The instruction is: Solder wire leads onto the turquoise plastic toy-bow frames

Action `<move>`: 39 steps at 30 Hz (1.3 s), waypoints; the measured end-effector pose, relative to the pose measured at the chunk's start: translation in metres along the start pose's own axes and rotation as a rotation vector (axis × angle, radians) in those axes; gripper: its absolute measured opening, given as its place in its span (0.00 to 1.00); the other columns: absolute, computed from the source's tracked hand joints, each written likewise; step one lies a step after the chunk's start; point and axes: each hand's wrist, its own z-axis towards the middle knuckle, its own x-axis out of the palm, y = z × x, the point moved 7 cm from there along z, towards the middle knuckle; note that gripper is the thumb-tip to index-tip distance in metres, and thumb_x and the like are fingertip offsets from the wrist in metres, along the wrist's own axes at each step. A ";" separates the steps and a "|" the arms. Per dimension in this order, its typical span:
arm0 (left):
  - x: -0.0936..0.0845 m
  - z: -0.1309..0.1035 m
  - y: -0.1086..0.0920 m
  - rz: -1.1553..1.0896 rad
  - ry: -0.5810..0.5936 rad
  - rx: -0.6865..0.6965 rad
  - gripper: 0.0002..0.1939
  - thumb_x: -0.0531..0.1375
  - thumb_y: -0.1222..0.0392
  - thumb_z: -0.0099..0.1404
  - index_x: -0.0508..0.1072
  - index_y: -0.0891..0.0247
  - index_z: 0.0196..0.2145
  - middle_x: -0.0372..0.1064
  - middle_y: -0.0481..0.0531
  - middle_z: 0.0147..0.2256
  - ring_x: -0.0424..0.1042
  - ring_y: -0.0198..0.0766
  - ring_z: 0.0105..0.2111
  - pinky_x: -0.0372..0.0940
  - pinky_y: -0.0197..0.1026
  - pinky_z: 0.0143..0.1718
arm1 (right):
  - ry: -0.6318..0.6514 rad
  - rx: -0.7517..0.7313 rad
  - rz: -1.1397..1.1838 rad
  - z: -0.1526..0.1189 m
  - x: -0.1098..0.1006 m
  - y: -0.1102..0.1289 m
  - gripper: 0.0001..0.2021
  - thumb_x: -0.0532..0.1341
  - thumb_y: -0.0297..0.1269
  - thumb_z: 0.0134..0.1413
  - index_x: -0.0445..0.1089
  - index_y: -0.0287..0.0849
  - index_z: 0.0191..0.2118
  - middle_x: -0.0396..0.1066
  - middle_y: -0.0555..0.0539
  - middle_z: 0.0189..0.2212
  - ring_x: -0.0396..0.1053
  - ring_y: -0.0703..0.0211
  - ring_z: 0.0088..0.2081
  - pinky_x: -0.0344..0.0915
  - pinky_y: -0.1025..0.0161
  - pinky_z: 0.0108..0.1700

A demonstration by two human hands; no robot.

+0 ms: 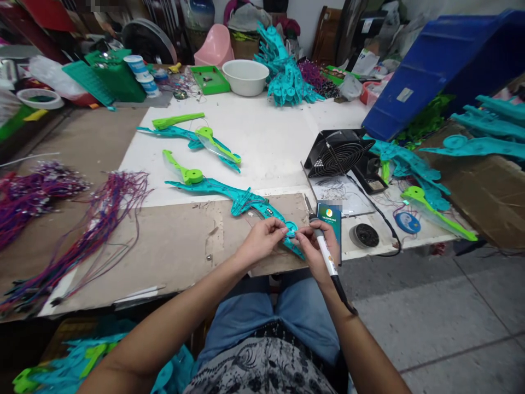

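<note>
A long teal plastic piece with a lime green part at its far end lies on the brown board. Over its near end, beside a round teal section, my left hand is pinched on something too small to make out. Close on the right, my right hand has a white soldering iron lodged in it, tip pointing up and away. Its thumb and forefinger meet near the round section. Under the iron lies a dark blue-green booklet.
A black fan stands beyond the booklet, with a round tin to the right. Bundled purple wires lie left. Another teal piece rests farther back, before a white bowl. A blue bin leans at the right.
</note>
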 end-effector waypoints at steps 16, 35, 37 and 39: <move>0.003 0.000 -0.009 0.182 -0.036 0.058 0.05 0.60 0.61 0.57 0.72 0.65 0.27 0.70 0.47 0.24 0.67 0.34 0.26 0.62 0.36 0.30 | -0.101 -0.054 -0.101 -0.004 0.002 0.016 0.16 0.66 0.38 0.51 0.62 0.46 0.44 0.73 0.53 0.30 0.72 0.62 0.32 0.70 0.62 0.37; -0.002 -0.003 -0.014 0.338 -0.047 0.183 0.07 0.58 0.61 0.59 0.74 0.65 0.29 0.74 0.49 0.27 0.70 0.36 0.29 0.64 0.35 0.32 | -0.049 -0.066 -0.044 -0.005 0.005 0.010 0.15 0.66 0.37 0.51 0.62 0.46 0.43 0.74 0.51 0.32 0.74 0.61 0.36 0.71 0.60 0.41; -0.003 -0.003 -0.013 0.335 -0.047 0.187 0.06 0.59 0.61 0.59 0.74 0.65 0.29 0.74 0.49 0.27 0.71 0.36 0.29 0.64 0.35 0.32 | -0.044 -0.078 -0.052 -0.005 0.005 0.011 0.15 0.65 0.37 0.52 0.62 0.46 0.44 0.74 0.51 0.32 0.73 0.60 0.36 0.71 0.59 0.41; -0.003 -0.002 -0.012 0.305 -0.038 0.191 0.06 0.59 0.61 0.59 0.74 0.66 0.29 0.73 0.49 0.27 0.71 0.36 0.29 0.64 0.35 0.32 | -0.050 -0.097 -0.059 -0.005 0.004 0.012 0.15 0.66 0.37 0.51 0.62 0.46 0.44 0.74 0.51 0.32 0.73 0.61 0.35 0.70 0.60 0.39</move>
